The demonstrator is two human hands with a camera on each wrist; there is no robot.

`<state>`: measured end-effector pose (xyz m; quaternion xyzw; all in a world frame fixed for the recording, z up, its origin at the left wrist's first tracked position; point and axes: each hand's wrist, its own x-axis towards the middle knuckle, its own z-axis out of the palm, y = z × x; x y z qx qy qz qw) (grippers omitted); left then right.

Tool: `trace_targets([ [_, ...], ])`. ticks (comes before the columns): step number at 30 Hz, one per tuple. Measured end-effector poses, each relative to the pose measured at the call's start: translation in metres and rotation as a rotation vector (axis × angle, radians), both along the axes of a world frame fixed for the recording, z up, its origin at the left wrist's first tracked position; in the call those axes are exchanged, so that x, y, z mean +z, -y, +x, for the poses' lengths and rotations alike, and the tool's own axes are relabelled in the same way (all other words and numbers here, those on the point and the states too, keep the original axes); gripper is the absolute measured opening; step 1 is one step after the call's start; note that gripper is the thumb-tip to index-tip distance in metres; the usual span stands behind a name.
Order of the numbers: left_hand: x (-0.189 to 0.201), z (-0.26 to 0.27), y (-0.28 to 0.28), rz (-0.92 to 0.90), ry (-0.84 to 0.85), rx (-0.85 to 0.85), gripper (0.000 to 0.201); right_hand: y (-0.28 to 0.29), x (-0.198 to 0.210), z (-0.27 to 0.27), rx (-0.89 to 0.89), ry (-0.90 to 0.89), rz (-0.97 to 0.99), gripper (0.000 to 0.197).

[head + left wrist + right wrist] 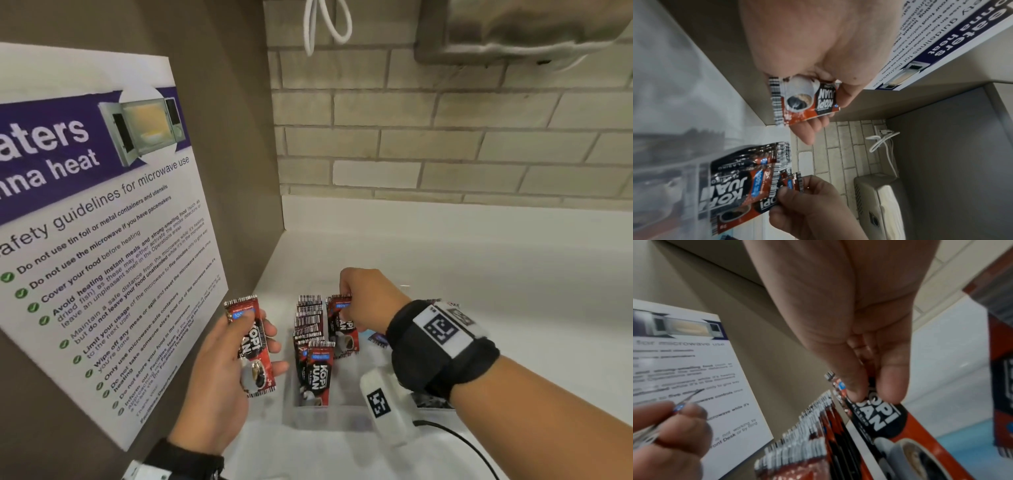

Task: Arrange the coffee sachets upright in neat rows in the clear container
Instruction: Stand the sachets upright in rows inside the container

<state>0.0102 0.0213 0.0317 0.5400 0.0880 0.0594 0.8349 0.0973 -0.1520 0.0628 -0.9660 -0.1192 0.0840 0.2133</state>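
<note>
A clear container (325, 416) sits on the white counter and holds a row of red-and-black coffee sachets (310, 337) standing upright. My left hand (226, 370) holds one sachet (251, 346) up to the left of the container, thumb across its front; the same sachet (807, 100) shows in the left wrist view. My right hand (366, 298) reaches over the container and pinches the top of another sachet (342, 329) that stands beside the row. In the right wrist view thumb and fingers (892, 386) pinch that sachet (879, 418) near its upper edge.
A microwave safety poster (102, 240) leans on the brown side panel at the left. A brick-tile wall (445, 137) stands behind the white counter (479, 274). More sachets (378, 339) lie right of the container, partly hidden by my wrist. A white cable (325, 24) hangs above.
</note>
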Motion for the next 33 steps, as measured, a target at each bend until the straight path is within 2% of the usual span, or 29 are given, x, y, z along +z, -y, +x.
trace_targets([
  [12, -0.0026, -0.0020, -0.0039, 0.007, -0.021, -0.030, 0.020, 0.0006, -0.0067, 0.0042, -0.127, -0.059, 0.088, 0.029],
  [15, -0.0028, -0.0014, -0.0030, 0.009, -0.026, -0.036, 0.020, 0.0024, -0.0054, 0.0041, -0.112, -0.064, 0.084, 0.027],
  [19, -0.0038, -0.0010, -0.0040, 0.012, -0.030, -0.030, 0.020, 0.0068, -0.0018, 0.0008, -0.061, -0.056, 0.002, 0.014],
  [23, -0.0043, -0.0005, -0.0039, 0.010, -0.032, -0.032, 0.020, 0.0062, -0.0008, -0.0004, -0.009, -0.089, -0.054, 0.023],
  [28, -0.0049, -0.0012, -0.0027, 0.001, -0.029, -0.035, 0.021, 0.0041, -0.0039, 0.0016, -0.036, -0.085, 0.005, 0.029],
  [33, -0.0043, -0.0017, -0.0027, 0.000, -0.024, -0.033, 0.021, 0.0027, -0.0031, 0.0036, -0.094, -0.038, 0.056, 0.024],
])
